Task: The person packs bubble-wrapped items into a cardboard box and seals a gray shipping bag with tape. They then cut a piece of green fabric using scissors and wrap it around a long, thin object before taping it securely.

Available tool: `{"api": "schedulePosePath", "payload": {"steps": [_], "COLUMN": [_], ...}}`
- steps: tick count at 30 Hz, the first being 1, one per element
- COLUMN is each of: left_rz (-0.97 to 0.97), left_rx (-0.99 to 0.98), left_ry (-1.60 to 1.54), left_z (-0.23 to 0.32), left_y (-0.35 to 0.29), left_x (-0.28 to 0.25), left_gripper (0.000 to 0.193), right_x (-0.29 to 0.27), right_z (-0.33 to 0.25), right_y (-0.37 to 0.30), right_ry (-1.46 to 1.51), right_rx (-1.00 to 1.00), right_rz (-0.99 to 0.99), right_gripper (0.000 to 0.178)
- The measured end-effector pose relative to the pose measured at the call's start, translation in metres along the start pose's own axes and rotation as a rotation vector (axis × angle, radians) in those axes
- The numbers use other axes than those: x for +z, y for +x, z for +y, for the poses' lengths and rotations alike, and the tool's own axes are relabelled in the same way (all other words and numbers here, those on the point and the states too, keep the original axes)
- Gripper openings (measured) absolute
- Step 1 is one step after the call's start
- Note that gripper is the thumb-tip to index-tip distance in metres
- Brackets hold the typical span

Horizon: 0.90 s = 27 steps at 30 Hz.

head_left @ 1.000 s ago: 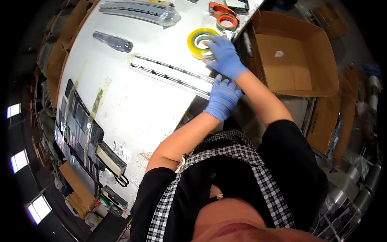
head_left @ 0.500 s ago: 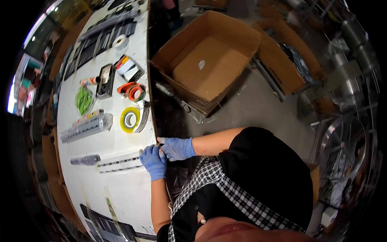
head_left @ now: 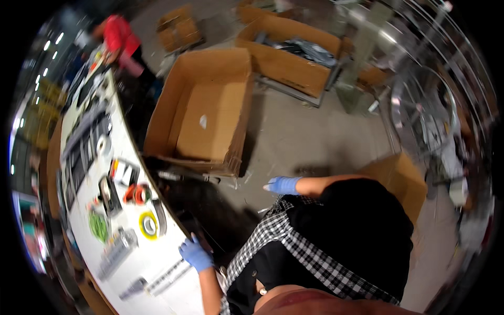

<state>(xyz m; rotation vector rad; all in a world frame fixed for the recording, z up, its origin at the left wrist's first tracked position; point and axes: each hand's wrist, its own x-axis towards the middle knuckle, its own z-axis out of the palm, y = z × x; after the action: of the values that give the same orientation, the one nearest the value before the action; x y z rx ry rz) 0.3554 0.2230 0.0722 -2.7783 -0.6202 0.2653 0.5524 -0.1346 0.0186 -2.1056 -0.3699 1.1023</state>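
Observation:
My left hand [head_left: 197, 254], in a blue glove, rests at the table's edge with its fingers apart and nothing visible in it. Beside it on the white table [head_left: 184, 299] lies a pair of thin pale strips [head_left: 169, 276] with dark marks. Next to the strips is a small plastic-wrapped bundle [head_left: 134, 288]. My right hand [head_left: 283, 185], also gloved in blue, is away from the table, over the floor in front of my body. Its fingers are blurred and partly turned from view, so I cannot make out whether it holds anything.
A yellow tape roll [head_left: 148, 224], an orange tape dispenser [head_left: 137, 193], a green bundle [head_left: 98, 226] and a clear-wrapped pack [head_left: 118, 252] lie along the table. Beyond its edge stands a large cardboard box [head_left: 197, 142]. Another box [head_left: 294, 68] holds grey pieces. A person in red [head_left: 119, 39] stands farther off.
My view has swung to the right. My right hand has left the table edge and my left hand, moving out to the right. A person in red has come into view.

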Motion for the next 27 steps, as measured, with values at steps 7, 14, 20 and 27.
{"api": "schedulePosePath", "payload": {"steps": [7, 14, 20, 27], "left_rz": [-0.239, -0.354, 0.187, 0.265], "left_rx": [0.182, 0.204, -0.154, -0.581], "left_ry": [0.399, 0.108, -0.188, -0.118], "left_z": [0.01, 0.022, 0.071, 0.041], "left_y": [-0.017, -0.07, -0.088, -0.098], "left_x": [0.034, 0.048, 0.007, 0.049], "left_gripper": [0.048, 0.043, 0.065, 0.047], "right_x": [-0.011, -0.072, -0.126, -0.145], "right_z": [0.073, 0.086, 0.092, 0.053], "right_y": [-0.01, 0.002, 0.04, 0.058], "right_ry": [-0.023, -0.062, -0.038, 0.007], "right_rx": [-0.168, -0.203, -0.126, -0.142], "right_rz": [0.011, -0.011, 0.0, -0.196], "right_gripper": [0.039, 0.039, 0.037, 0.034]}}
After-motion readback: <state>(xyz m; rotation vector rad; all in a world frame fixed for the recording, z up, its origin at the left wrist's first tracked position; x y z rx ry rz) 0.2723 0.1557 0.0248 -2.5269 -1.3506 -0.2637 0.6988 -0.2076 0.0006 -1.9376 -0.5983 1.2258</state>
